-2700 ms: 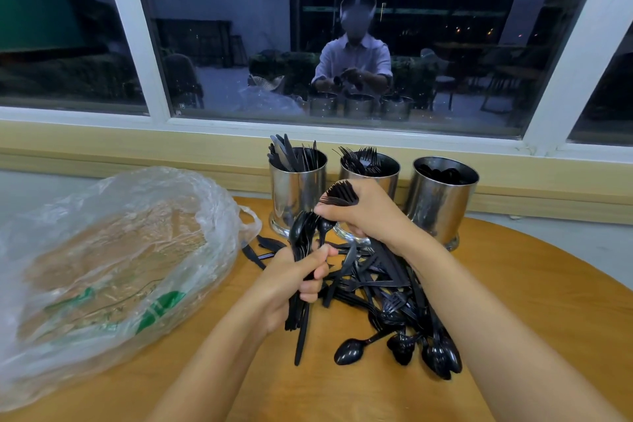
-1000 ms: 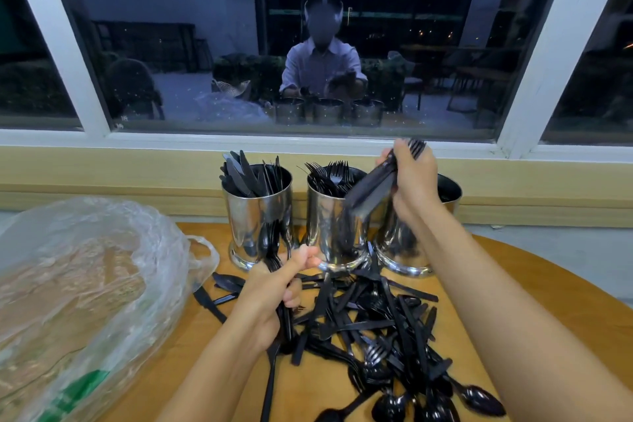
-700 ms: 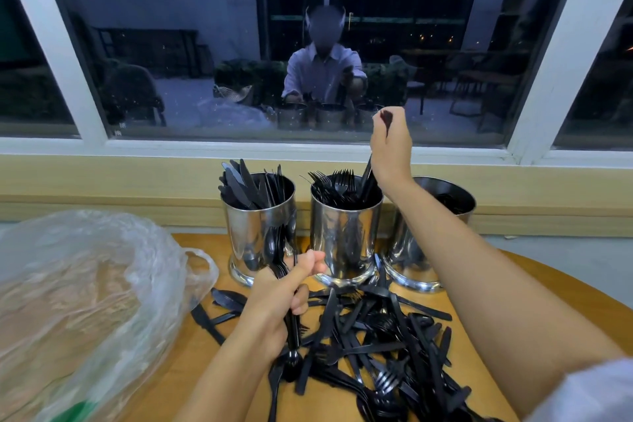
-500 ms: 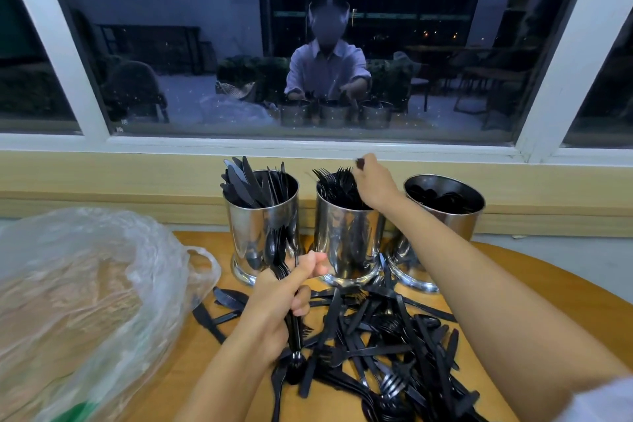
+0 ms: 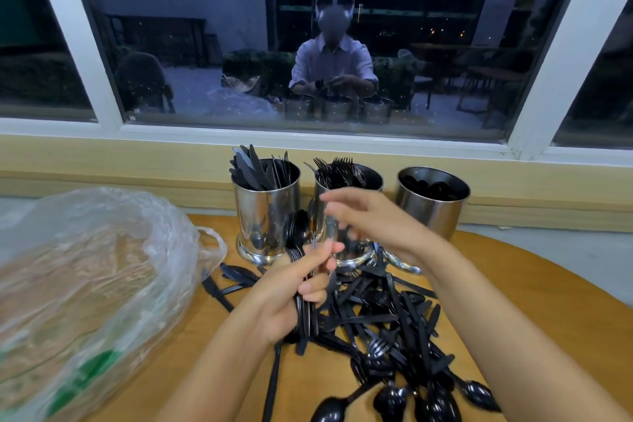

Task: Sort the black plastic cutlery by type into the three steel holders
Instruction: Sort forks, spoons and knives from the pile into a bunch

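Black cutlery (image 5: 387, 325) lies heaped before three steel holders (image 5: 263, 216) — knives (image 5: 250, 168) left, forks (image 5: 337, 169) middle, spoons (image 5: 431, 187) right.

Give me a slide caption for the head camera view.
Left hand grips a cutlery bundle; the open right hand hovers above the loose pile, before three steel holders.

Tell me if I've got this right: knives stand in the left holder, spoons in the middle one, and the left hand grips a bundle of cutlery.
Not quite. The middle holder has forks in it, tines up, not spoons, as the head view shows. The knives do stand in the left holder, and the left hand does grip a bundle of cutlery.
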### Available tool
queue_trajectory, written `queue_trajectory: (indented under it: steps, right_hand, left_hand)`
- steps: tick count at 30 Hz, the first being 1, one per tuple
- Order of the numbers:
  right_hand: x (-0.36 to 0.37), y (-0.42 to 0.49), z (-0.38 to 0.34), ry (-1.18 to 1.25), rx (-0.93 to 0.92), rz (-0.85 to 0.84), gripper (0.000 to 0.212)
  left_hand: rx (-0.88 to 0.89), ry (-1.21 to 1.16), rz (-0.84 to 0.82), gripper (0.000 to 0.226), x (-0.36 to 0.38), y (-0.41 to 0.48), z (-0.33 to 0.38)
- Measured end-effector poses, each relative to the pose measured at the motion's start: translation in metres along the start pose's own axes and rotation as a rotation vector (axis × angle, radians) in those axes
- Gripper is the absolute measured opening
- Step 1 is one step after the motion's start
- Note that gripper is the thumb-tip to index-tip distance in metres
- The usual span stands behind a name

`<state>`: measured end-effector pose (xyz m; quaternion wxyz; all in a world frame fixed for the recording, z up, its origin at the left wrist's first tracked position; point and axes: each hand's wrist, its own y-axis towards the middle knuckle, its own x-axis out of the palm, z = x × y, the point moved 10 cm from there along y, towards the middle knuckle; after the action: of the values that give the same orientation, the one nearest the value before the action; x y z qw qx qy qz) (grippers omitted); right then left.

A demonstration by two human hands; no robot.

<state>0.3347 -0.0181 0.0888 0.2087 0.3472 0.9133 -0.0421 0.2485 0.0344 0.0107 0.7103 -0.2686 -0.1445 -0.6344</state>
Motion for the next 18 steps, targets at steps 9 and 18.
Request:
queue_trajectory:
  steps: [9, 18]
  right_hand:
    - [0.050, -0.062, -0.017, 0.030, -0.063, -0.280, 0.018]
    - [0.010, -0.069, 0.006, -0.104, -0.074, -0.069, 0.012]
  left_hand:
    - [-0.203, 0.284, -0.210, 0.017, 0.043, -0.053, -0.038]
    - [-0.010, 0.445, 0.019, 0.030, 0.046, -0.022, -0.033]
